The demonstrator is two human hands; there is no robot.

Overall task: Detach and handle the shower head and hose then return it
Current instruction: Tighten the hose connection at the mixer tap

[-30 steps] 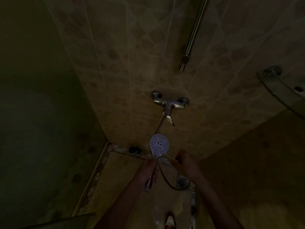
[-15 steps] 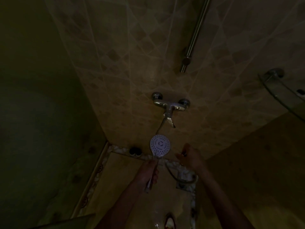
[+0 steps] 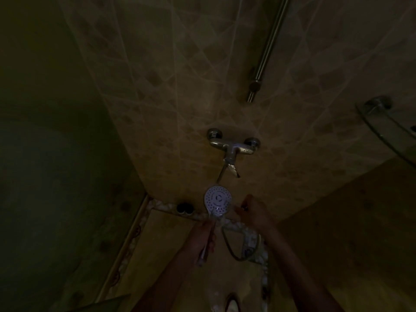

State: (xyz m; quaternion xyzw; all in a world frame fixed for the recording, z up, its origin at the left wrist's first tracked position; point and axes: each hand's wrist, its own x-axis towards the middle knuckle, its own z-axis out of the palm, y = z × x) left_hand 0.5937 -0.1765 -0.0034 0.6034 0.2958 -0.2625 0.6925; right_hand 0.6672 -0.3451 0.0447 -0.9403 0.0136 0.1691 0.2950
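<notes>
The scene is very dim. A white round shower head (image 3: 218,199) faces me, just below the chrome wall mixer (image 3: 234,148). My left hand (image 3: 202,238) is wrapped around its handle, whose end sticks out under my fist. My right hand (image 3: 253,212) is just right of the head, fingers closed on what looks like the hose (image 3: 236,257). The hose hangs in a loop beneath that hand. A second stretch of hose runs from the mixer down behind the head.
A chrome slide rail (image 3: 267,48) stands on the tiled wall above the mixer. A glass corner shelf (image 3: 387,129) juts out at the right. Two small dark bottles (image 3: 185,208) sit on the floor edge. A shoe tip (image 3: 231,305) shows at the bottom.
My right hand has risen a little beside the shower head, and the hose loop has lifted with it. My left hand and the head have barely moved.
</notes>
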